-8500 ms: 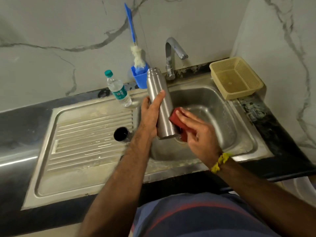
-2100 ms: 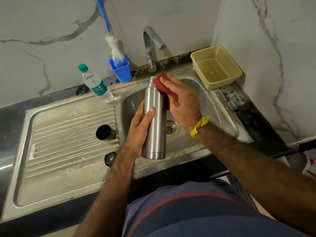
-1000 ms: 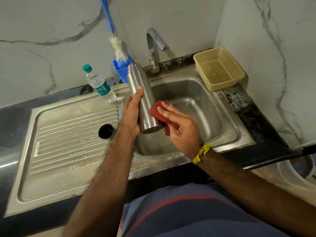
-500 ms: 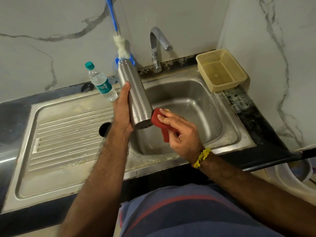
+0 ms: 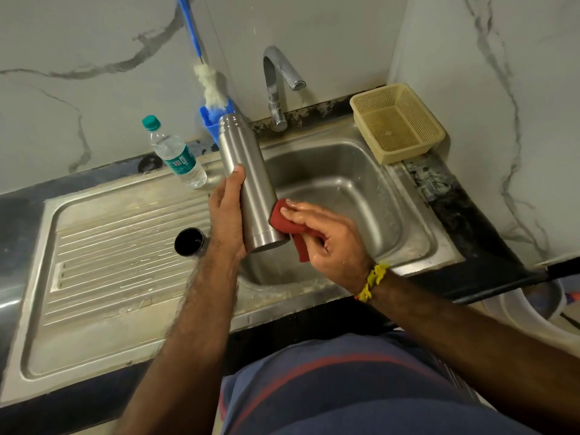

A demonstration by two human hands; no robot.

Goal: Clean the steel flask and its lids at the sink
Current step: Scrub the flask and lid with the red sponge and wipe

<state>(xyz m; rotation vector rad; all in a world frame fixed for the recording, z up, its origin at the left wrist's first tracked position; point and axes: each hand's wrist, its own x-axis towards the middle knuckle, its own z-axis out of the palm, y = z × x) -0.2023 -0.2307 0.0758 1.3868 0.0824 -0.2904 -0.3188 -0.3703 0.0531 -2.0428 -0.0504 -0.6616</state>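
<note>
The flask (image 5: 246, 186) sits at the centre of the frame, held over the left edge of the sink (image 5: 417, 215), tilted with its open threaded neck toward the upper left and its base toward the lower right. The left hand (image 5: 227, 215) grips it round the lower half, thumb lying up the near side, fingers curled behind out of sight. The right hand (image 5: 329, 237) presses a red pad (image 5: 284, 219) against the flask's lower wall just above the base; its fingers lie fairly straight over the pad while the thumb pinches the pad's hanging fold.

The flask is rigid steel with a smooth brushed skin, and the right hand looks wet, so I judge it slippery; empty, it is probably light, and a drop into the sink would more likely dent it than break it. The safest hold seems to be a full wrap round the middle of the barrel, clear of where the pad works. The pad is soft and folds round the curve.

One black lid (image 5: 189, 241) stands on the drainboard (image 5: 103, 246), left of centre, just beside the left wrist. A tap (image 5: 276, 86) stands at upper centre with no water visibly running.
</note>
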